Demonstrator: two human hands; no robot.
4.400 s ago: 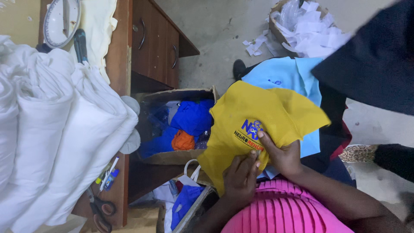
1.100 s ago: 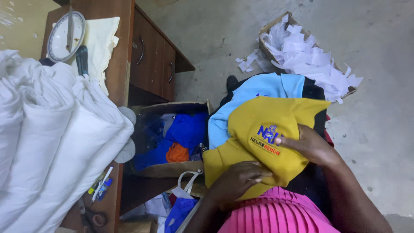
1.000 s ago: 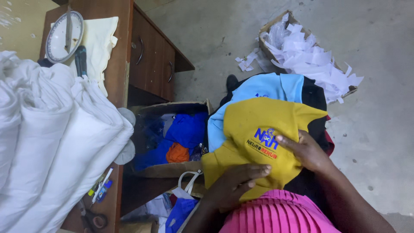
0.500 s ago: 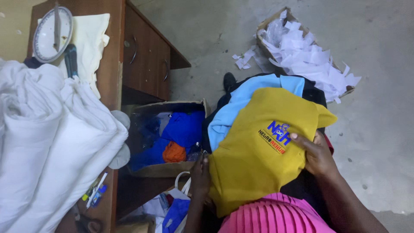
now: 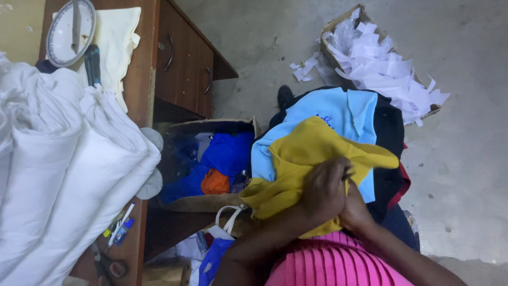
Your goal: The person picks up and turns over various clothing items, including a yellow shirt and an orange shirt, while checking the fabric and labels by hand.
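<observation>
You are gripping the yellow shirt with both hands: left hand clenching the fabric, right hand clutching beneath, over the light blue shirt.

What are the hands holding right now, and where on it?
Both the left hand and right hand grip the yellow garment, bunched near its middle; the exact part is hidden under the hands.

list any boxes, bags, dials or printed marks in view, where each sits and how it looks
Cardboard box: under the desk, open, brown, holding blue and orange cloth.
Second cardboard box: floor, top right, brown, full of white scraps.
Round dial: on the desk, white face.
Blue printed mark: small, on the light blue garment.
</observation>
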